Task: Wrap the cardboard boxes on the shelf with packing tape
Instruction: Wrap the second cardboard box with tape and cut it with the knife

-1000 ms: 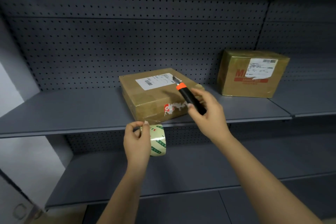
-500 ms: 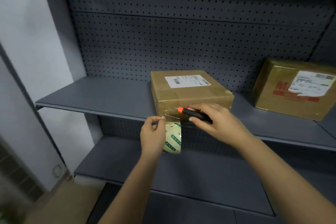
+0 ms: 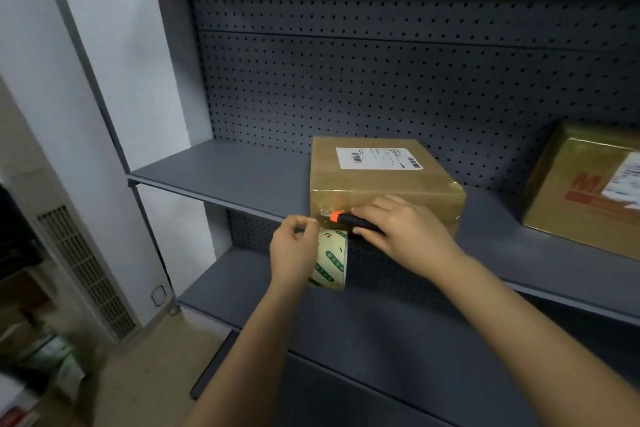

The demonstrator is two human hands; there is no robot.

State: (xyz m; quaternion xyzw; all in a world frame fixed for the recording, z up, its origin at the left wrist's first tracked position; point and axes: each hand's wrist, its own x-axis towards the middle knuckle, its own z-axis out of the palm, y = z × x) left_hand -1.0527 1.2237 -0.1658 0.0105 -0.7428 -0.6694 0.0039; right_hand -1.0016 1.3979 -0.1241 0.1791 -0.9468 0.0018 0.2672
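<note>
Sideways, cutter (image 3: pixel 347 220) points left along box (image 3: pixel 381 185).

Far box (image 3: pixel 585 198): R side cut off by frame edge; its label blurred. Near box label (image 3: pixel 379 158): print too small to read. Knife (image 3: pixel 346 219): handle mostly under right hand (image 3: pixel 405 232); blade indistinct. Tape roll (image 3: pixel 332 260): partly behind left hand (image 3: pixel 294 253). Floor items (image 3: pixel 52 357), lower L: blurred.

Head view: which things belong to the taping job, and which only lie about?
Job: tape roll in left hand; orange-tipped knife in right hand; near box; far box; shelf.
Lying about: white vented unit; blurred packets on floor.
</note>
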